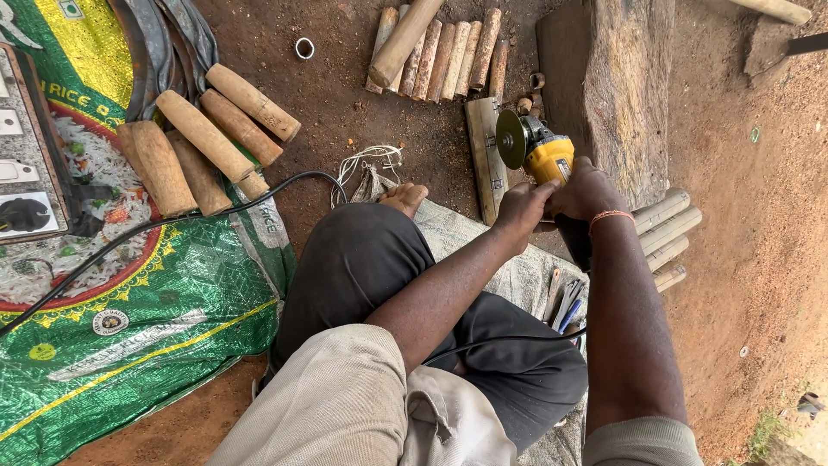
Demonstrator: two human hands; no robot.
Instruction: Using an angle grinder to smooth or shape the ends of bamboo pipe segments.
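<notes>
I've got both hands [556,200] clamped on the yellow angle grinder [542,155] beside the wooden block [612,95]; best keep the disc level.

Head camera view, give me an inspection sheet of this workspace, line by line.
Surface: bare reddish dirt ground; green printed woven sack spread at left.
Job's things: yellow angle grinder, disc facing a flat wooden board.
Clutter: carved wooden handles on the sack; row of wooden sticks; pale cut pieces; small metal ring; string bundle.
Hands: left hand and right hand both grip the grinder.
Cables: black cable runs across the sack toward the socket board.
Surroundings: large wood block; nobody else seen.
</notes>
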